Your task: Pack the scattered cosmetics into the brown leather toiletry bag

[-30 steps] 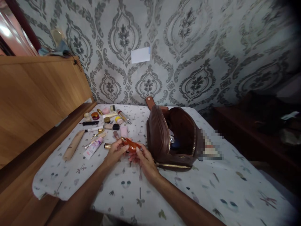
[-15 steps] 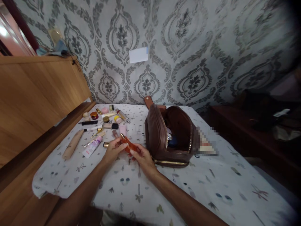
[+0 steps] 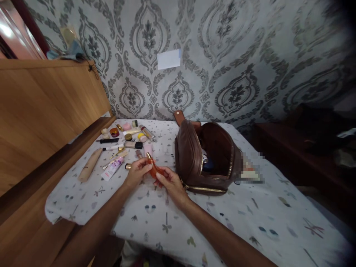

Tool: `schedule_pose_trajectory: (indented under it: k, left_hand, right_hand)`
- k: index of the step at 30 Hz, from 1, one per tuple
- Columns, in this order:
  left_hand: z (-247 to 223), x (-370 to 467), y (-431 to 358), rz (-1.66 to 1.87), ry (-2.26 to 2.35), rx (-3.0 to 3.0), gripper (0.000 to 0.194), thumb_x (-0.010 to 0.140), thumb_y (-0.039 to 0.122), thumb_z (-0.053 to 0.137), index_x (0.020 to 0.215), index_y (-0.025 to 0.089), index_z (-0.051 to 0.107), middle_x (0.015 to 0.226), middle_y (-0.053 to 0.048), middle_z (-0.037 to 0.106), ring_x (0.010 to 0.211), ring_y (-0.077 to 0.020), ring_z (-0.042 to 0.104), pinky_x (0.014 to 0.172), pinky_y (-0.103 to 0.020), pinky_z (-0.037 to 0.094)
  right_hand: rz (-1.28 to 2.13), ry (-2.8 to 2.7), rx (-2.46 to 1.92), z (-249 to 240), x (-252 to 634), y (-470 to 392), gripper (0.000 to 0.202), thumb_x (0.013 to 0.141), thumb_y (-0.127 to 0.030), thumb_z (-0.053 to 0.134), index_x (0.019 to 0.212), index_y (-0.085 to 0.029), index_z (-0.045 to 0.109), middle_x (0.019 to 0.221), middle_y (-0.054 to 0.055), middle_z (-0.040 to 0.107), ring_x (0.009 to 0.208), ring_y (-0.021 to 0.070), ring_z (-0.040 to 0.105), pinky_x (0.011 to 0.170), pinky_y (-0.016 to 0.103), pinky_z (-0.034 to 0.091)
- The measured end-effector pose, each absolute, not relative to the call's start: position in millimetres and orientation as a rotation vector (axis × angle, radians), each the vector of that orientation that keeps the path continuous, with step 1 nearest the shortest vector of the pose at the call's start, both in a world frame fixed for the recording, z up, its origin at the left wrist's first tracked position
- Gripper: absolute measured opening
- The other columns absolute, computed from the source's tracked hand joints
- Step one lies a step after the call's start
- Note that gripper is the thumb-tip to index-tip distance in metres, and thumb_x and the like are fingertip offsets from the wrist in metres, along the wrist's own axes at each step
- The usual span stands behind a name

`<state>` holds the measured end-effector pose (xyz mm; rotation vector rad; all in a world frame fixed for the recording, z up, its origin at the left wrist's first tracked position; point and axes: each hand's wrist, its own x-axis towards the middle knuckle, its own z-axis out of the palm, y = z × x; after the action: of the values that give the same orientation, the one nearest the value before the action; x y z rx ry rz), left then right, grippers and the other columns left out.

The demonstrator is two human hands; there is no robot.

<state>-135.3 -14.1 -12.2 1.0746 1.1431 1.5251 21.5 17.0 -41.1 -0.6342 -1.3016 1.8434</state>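
Observation:
Both of my hands hold a small orange-red bottle with a gold-coloured end, tilted just above the cloth. My left hand pinches it near the gold end. The fingers of my right hand are closed round its lower part and hide some of it. Right of my hands stands a brown leather bag, unzipped, with a few items visible inside. Left of my left hand lie a gold-and-black capped item and a white and purple tube.
Several cosmetics lie at the left, among them a beige pouch-like item, a black-capped bottle and a dark red jar. A wooden panel borders the left side. The patterned wall stands behind the printed cloth.
The orange-red bottle has turned slightly more upright between my hands. Both hands still hold it. The camera view has shifted a little, so everything sits slightly further right.

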Motion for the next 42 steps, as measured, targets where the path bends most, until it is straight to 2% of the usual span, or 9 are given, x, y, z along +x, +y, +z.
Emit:
schedule_pose_trajectory:
  k: [7,11,15,18,21,29,34,39,42]
  left_hand:
    - [-15.6,-135.9,-12.4,1.527,1.131,1.033,0.046,0.060,0.047,0.087,0.088,0.014,0.072,0.076,-0.001,0.068,0.067,-0.0140,0.061,0.066,-0.026,0.051]
    - [-15.4,-135.7,-13.9,1.529,1.130,1.027,0.043,0.064,0.046,0.086,0.087,0.013,0.071,0.074,0.000,0.067,0.065,-0.0128,0.060,0.062,-0.023,0.048]
    - [-14.0,-135.3,-16.0,1.536,1.120,1.034,0.043,0.067,0.047,0.083,0.091,0.013,0.071,0.075,-0.001,0.066,0.062,-0.0112,0.056,0.055,-0.021,0.042]
    - [-13.2,-134.6,-16.7,1.540,1.112,1.042,0.045,0.068,0.048,0.083,0.092,0.012,0.071,0.074,0.000,0.063,0.058,-0.0091,0.051,0.051,-0.020,0.035]
    - [-12.4,-133.8,-16.5,1.536,1.132,1.050,0.048,0.067,0.049,0.082,0.095,0.012,0.071,0.073,0.000,0.062,0.056,-0.0083,0.047,0.048,-0.020,0.032]
    - [-10.3,-133.5,-13.1,1.576,1.138,1.037,0.044,0.065,0.046,0.084,0.091,0.013,0.069,0.074,0.001,0.060,0.056,-0.0073,0.044,0.047,-0.019,0.031]
    - [-13.4,-135.8,-11.8,1.582,1.128,1.034,0.040,0.068,0.045,0.083,0.088,0.013,0.068,0.074,0.001,0.059,0.056,-0.0070,0.044,0.048,-0.019,0.032]
    - [-12.1,-135.6,-13.8,1.560,1.105,1.071,0.039,0.073,0.044,0.080,0.094,0.013,0.070,0.072,0.001,0.058,0.054,-0.0058,0.041,0.049,-0.019,0.031]
    - [-10.0,-135.0,-15.0,1.553,1.096,1.075,0.042,0.073,0.045,0.080,0.098,0.013,0.071,0.075,0.000,0.060,0.057,-0.0075,0.044,0.052,-0.020,0.034]
  right_hand:
    - [1.841,-1.230,-0.649,-40.3,20.7,15.4,0.045,0.066,-0.047,0.084,0.095,-0.021,0.062,0.082,-0.002,0.067,0.053,0.0087,0.055,0.051,0.023,0.043]
    - [1.859,-1.200,-0.654,-39.9,21.0,14.8,0.047,0.063,-0.046,0.086,0.095,-0.021,0.062,0.084,-0.002,0.068,0.054,0.0088,0.055,0.051,0.022,0.042]
    - [1.870,-1.196,-0.655,-38.5,22.8,14.5,0.047,0.069,-0.053,0.081,0.100,-0.020,0.065,0.086,0.001,0.069,0.056,0.0112,0.058,0.051,0.024,0.041]
    - [1.910,-1.171,-0.640,-39.0,24.4,15.2,0.051,0.074,-0.062,0.073,0.099,-0.018,0.069,0.074,0.001,0.067,0.057,0.0138,0.059,0.053,0.026,0.041]
    - [1.960,-1.146,-0.624,-40.1,25.3,15.8,0.054,0.073,-0.066,0.072,0.098,-0.018,0.070,0.067,0.001,0.064,0.055,0.0152,0.058,0.053,0.027,0.040]
    - [1.924,-1.158,-0.635,-38.7,25.9,14.3,0.054,0.070,-0.061,0.077,0.105,-0.023,0.066,0.082,0.002,0.072,0.062,0.0176,0.066,0.057,0.029,0.045]
    - [1.930,-1.161,-0.623,-36.7,26.1,14.0,0.052,0.070,-0.060,0.078,0.104,-0.023,0.065,0.083,0.002,0.071,0.064,0.0184,0.067,0.057,0.029,0.047]
    - [1.943,-1.150,-0.607,-36.6,26.4,14.3,0.050,0.072,-0.061,0.076,0.103,-0.022,0.066,0.087,0.003,0.072,0.062,0.0167,0.066,0.058,0.028,0.047]
    - [1.955,-1.152,-0.612,-37.6,26.3,14.6,0.052,0.073,-0.062,0.074,0.104,-0.021,0.068,0.089,0.004,0.072,0.062,0.0168,0.065,0.058,0.029,0.046]
